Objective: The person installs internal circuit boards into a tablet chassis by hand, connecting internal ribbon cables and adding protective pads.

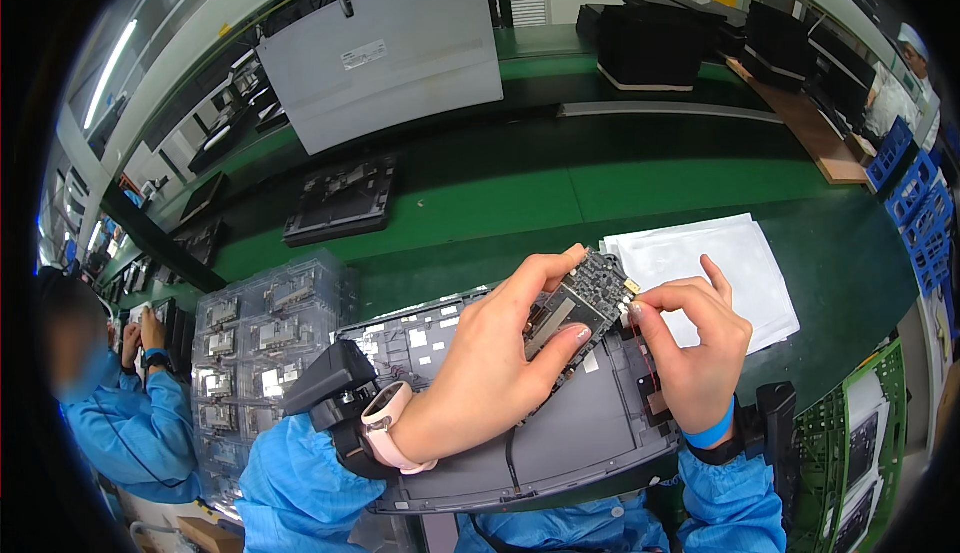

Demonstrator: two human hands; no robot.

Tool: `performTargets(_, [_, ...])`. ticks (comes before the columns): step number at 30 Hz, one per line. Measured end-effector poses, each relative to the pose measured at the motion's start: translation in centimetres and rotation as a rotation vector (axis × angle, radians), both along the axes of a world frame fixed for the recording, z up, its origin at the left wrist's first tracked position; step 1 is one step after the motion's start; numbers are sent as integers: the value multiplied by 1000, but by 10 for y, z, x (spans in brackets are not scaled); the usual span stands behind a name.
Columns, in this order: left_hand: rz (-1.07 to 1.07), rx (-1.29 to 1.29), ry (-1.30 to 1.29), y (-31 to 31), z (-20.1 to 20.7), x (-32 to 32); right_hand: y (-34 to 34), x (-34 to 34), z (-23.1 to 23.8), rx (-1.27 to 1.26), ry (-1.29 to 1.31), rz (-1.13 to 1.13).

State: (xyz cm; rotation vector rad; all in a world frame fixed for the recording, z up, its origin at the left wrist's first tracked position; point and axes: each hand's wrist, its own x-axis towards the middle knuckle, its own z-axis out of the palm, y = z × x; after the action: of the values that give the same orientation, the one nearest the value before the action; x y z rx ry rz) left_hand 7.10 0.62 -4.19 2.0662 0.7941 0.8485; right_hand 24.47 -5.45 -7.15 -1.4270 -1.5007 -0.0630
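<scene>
Over the open grey device casing, my left hand grips a dark circuit board, thumb on its face and fingers behind its far edge. The board is tilted. My right hand has thumb and index finger pinched at the board's right edge, on the end of a thin red wire. That wire runs down toward a dark part at the casing's right side. Fingertips cover the wire's end, so I cannot tell whether it is seated in the board. A small yellow piece sits on the board's corner.
White sheets lie right of the casing. Clear plastic trays holding small boards stand at left. A dark unit rests on the green bench beyond. Green racks are at right. Another person in blue works at left.
</scene>
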Motion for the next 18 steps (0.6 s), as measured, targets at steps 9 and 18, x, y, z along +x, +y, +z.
performTargets(9, [-34,103,-13,5,-2,5,5,8,-5,-1,84,-1])
performTargets(18, [-104,257,311,27,8,-9,-3,25,-2,-187,33,276])
